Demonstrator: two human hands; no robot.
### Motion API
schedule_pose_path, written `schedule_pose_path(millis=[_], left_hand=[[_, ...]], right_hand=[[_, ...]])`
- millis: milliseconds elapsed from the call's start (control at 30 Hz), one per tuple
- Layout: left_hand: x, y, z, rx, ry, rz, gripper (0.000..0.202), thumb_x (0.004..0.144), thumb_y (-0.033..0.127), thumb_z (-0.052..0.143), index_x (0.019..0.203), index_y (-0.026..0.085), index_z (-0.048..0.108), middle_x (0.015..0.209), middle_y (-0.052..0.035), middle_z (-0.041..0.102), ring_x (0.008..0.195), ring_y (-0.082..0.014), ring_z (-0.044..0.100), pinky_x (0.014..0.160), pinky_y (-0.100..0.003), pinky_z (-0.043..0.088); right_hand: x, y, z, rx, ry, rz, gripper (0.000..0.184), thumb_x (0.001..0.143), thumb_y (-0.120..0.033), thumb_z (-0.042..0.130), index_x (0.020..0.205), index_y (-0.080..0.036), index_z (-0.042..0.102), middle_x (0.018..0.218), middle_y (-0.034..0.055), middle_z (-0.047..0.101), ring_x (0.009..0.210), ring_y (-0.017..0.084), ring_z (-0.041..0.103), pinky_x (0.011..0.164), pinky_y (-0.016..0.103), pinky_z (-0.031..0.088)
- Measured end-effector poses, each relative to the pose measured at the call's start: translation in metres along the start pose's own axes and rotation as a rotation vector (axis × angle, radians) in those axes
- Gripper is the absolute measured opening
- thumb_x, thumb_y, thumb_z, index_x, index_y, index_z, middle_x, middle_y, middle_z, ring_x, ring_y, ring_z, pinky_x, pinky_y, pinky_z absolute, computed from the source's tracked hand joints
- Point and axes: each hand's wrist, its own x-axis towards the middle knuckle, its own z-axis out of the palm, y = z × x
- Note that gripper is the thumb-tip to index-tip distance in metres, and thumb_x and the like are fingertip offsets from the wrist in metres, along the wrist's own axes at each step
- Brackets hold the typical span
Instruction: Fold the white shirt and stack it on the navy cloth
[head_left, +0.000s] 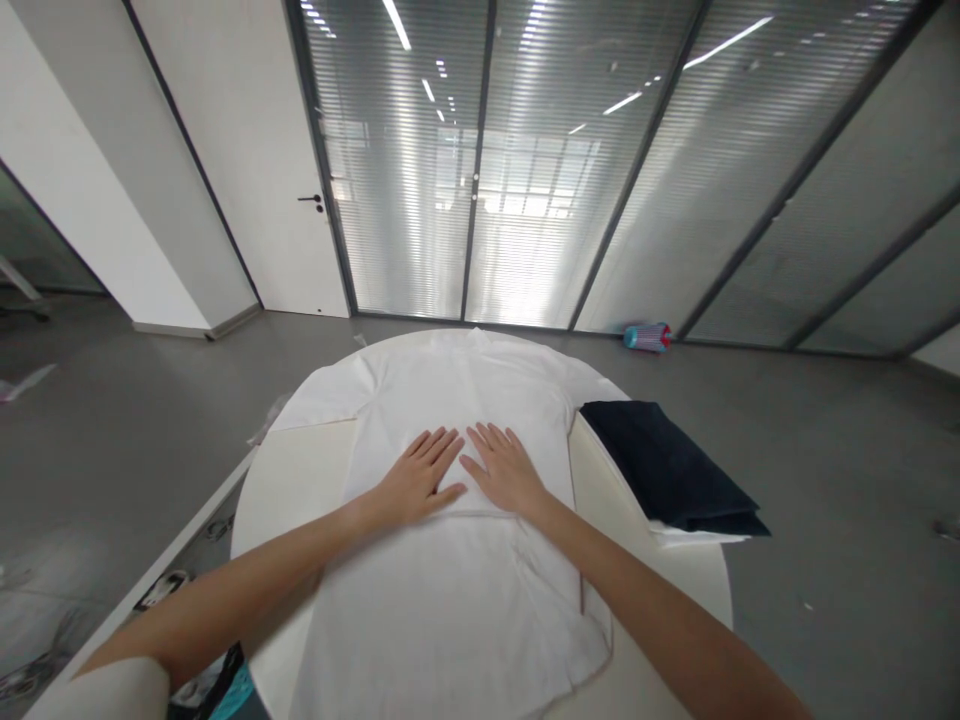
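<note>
A white short-sleeved shirt (pixel 465 400) lies spread flat on a round white table (pixel 289 485), collar at the far side. My left hand (pixel 420 475) rests palm down on the middle of the shirt, fingers stretched out. My right hand (pixel 501 468) lies flat beside it, fingers extended, the two hands almost touching. Neither hand holds anything.
A folded dark navy garment (pixel 671 465) lies on a folded white one at the table's right edge. A teal and pink bottle (pixel 646 337) lies on the grey floor by the glass wall. A white door (pixel 247 150) stands at the back left.
</note>
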Motion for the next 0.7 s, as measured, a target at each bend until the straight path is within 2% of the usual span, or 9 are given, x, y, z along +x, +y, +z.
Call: schedule_pose_path(millis=[67,167,233,333,400,500,567,633,700], left_hand=[[-0.006,-0.003,-0.005,-0.015,-0.003,-0.007,0.073,0.1,0.058,0.042,0.159,0.017,0.028,0.162,-0.0173,0.031,0.152,-0.0295,0.026,0.124,-0.05,0.021],[-0.008,-0.013,-0.013,-0.064,-0.009,-0.06,0.069,0.1,0.057,0.042,0.157,0.02,0.033,0.161,-0.0158,0.035,0.149,-0.0287,0.032,0.122,-0.049,0.025],[-0.006,-0.024,-0.015,-0.087,0.021,-0.198,0.061,0.101,0.054,0.041,0.153,0.022,0.041,0.155,-0.0151,0.044,0.142,-0.0301,0.041,0.117,-0.051,0.031],[0.001,-0.042,-0.016,-0.083,0.055,-0.473,0.055,0.097,0.057,0.046,0.14,0.024,0.057,0.139,-0.0144,0.054,0.128,-0.0338,0.048,0.108,-0.054,0.036],[0.006,-0.051,-0.018,-0.101,0.023,-0.556,0.054,0.09,0.061,0.055,0.129,0.025,0.064,0.131,-0.0132,0.056,0.124,-0.0351,0.05,0.106,-0.055,0.036],[0.008,-0.058,-0.027,-0.213,-0.021,-0.56,0.055,0.079,0.059,0.068,0.119,0.022,0.065,0.124,-0.0126,0.058,0.12,-0.0358,0.052,0.103,-0.056,0.038],[0.004,-0.059,-0.038,-0.398,-0.038,-0.522,0.058,0.074,0.056,0.073,0.119,0.02,0.06,0.116,-0.012,0.061,0.112,-0.0333,0.057,0.096,-0.051,0.044],[-0.005,-0.056,-0.05,-0.654,-0.1,-0.447,0.069,0.071,0.051,0.078,0.127,0.022,0.051,0.108,-0.0091,0.064,0.101,-0.028,0.062,0.087,-0.043,0.051],[-0.017,-0.049,-0.061,-0.859,-0.192,-0.384,0.093,0.067,0.042,0.084,0.143,0.026,0.033,0.105,-0.0059,0.066,0.096,-0.0239,0.066,0.084,-0.039,0.053]], right_hand=[[-0.004,0.01,-0.002,-0.005,0.003,0.046,0.07,0.101,-0.063,0.028,0.154,-0.018,0.041,0.161,0.0125,0.038,0.15,0.032,0.03,0.123,0.054,0.018],[-0.004,0.026,-0.007,0.006,0.058,0.112,0.062,0.103,-0.056,0.03,0.149,-0.018,0.047,0.154,0.0126,0.048,0.143,0.031,0.04,0.12,0.053,0.024],[-0.002,0.037,-0.009,0.007,0.104,0.168,0.056,0.103,-0.052,0.032,0.142,-0.017,0.054,0.146,0.0136,0.056,0.138,0.031,0.045,0.117,0.051,0.028],[0.002,0.048,-0.007,0.028,0.139,0.233,0.048,0.1,-0.051,0.041,0.125,-0.018,0.065,0.139,0.0141,0.059,0.137,0.033,0.042,0.114,0.05,0.032],[0.004,0.052,-0.005,0.071,0.168,0.242,0.042,0.096,-0.051,0.048,0.115,-0.019,0.067,0.138,0.0141,0.058,0.138,0.034,0.039,0.114,0.051,0.032],[0.006,0.054,-0.007,0.19,0.262,0.212,0.037,0.089,-0.05,0.058,0.108,-0.019,0.063,0.133,0.015,0.058,0.135,0.036,0.041,0.112,0.053,0.034],[0.006,0.054,-0.013,0.366,0.269,0.191,0.038,0.084,-0.051,0.062,0.108,-0.021,0.057,0.119,0.0126,0.063,0.119,0.032,0.053,0.102,0.049,0.043],[0.005,0.053,-0.023,0.639,0.164,0.198,0.043,0.081,-0.053,0.062,0.11,-0.024,0.05,0.097,0.0047,0.065,0.091,0.024,0.062,0.083,0.039,0.051],[0.001,0.051,-0.037,0.909,0.034,0.21,0.049,0.079,-0.052,0.064,0.115,-0.026,0.043,0.081,-0.0034,0.062,0.07,0.017,0.059,0.066,0.031,0.048]])
